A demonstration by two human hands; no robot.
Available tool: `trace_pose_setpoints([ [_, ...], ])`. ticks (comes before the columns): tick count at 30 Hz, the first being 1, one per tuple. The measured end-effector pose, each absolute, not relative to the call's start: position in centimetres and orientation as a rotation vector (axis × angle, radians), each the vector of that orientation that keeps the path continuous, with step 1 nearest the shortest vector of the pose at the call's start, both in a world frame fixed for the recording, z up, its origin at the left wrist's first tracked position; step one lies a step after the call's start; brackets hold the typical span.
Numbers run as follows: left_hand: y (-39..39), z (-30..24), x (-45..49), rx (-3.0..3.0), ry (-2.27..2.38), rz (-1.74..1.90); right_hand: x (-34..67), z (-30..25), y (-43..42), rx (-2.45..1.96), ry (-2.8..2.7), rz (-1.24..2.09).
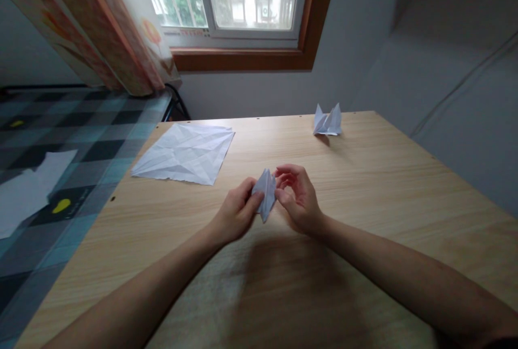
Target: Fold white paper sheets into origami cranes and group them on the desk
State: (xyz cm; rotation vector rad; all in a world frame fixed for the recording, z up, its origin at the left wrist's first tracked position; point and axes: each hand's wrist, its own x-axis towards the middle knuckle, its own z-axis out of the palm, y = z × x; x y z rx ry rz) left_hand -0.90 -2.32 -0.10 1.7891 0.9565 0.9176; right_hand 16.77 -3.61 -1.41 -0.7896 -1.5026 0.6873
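Over the middle of the wooden table, my left hand (242, 206) grips a small folded paper (265, 192), thumb pressed on its front face. The paper is white, layered and pointed at top and bottom, with a crease down its middle. My right hand (298, 198) is at the paper's right edge, its fingers loosely curled and apart from the thumb. The thumb tip is at or very near that edge; whether it touches I cannot tell. What the left fingers do behind the paper is hidden.
A creased white sheet (188, 152) lies flat at the table's back left. At the back right stands a folded paper piece (327, 121) with two upright points. Left of the wooden table (388, 192), white paper (24, 198) lies on a checked cloth (101, 150).
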Motion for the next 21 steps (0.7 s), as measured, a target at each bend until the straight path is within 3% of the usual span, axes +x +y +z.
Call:
trace_pose_setpoints([
  [21,-2.25,0.32,-0.97,1.815,1.031,0.904,16.90,-1.13,-3.34,-0.813,-1.541,0.611],
])
